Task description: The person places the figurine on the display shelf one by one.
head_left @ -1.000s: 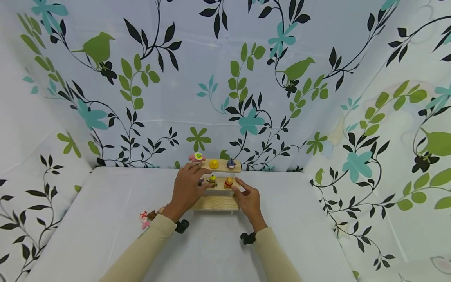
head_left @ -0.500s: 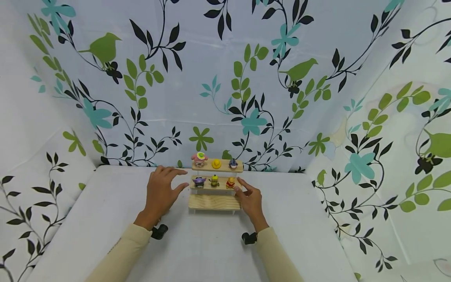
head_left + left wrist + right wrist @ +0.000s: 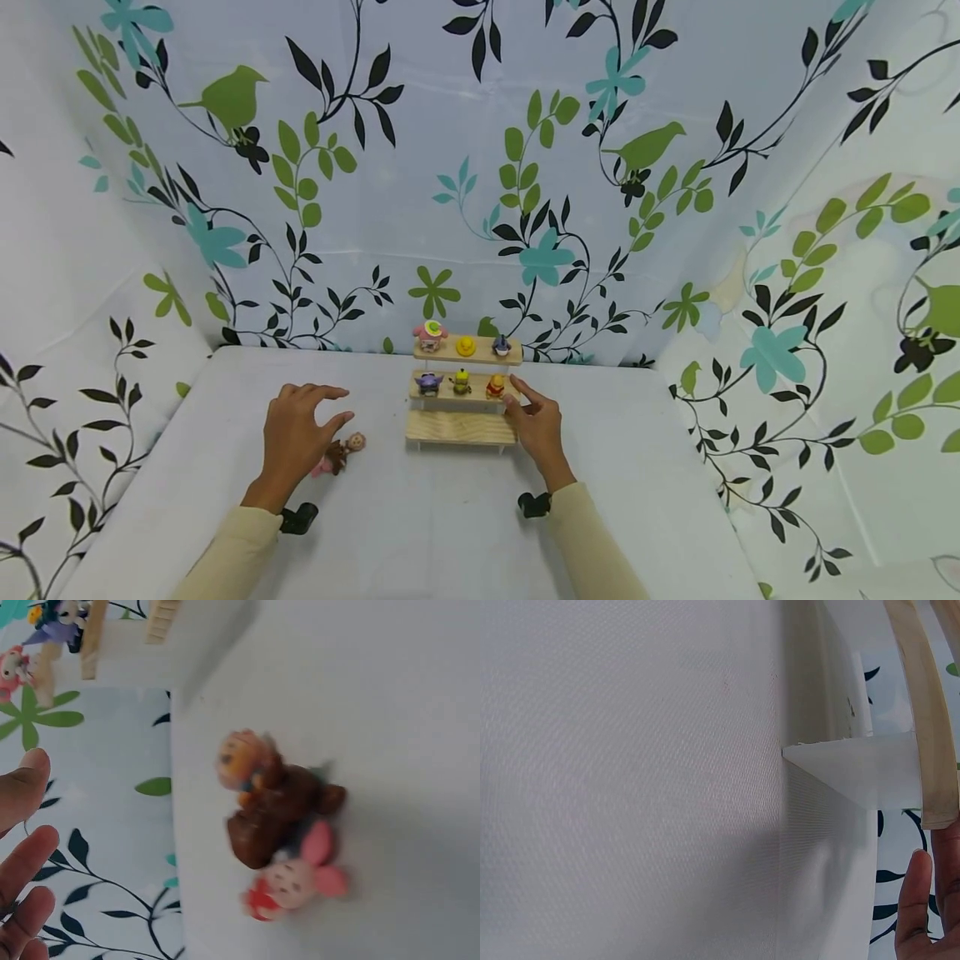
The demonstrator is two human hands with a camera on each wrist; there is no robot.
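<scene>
My left hand [image 3: 291, 432] hovers with thumb and fingers spread, holding nothing, at the left of the table. Beside it lie small toy figurines: a brown one [image 3: 335, 457], one with a peach-coloured head [image 3: 244, 759] and a pink-eared one [image 3: 296, 883]. My right hand [image 3: 540, 423] rests at the right end of a three-tier wooden display stand [image 3: 461, 427], fingers fairly straight against the middle tier's end, close to a red-and-yellow bear figurine [image 3: 495, 386]. A purple figurine [image 3: 429, 383] and a green-yellow figurine [image 3: 461, 382] share that tier. The bottom tier is bare.
The top tier carries a pink figurine [image 3: 430, 336], a yellow figurine [image 3: 466, 346] and a dark blue figurine [image 3: 501, 345]. A white cloth covers the table [image 3: 427, 525]. Behind the stand hangs a leaf-and-bird patterned curtain [image 3: 390, 233].
My left hand has moved away from the middle tier, leftward to beside the loose figurines, uncovering the purple figurine on the stand. My right hand has stayed at the stand's right end.
</scene>
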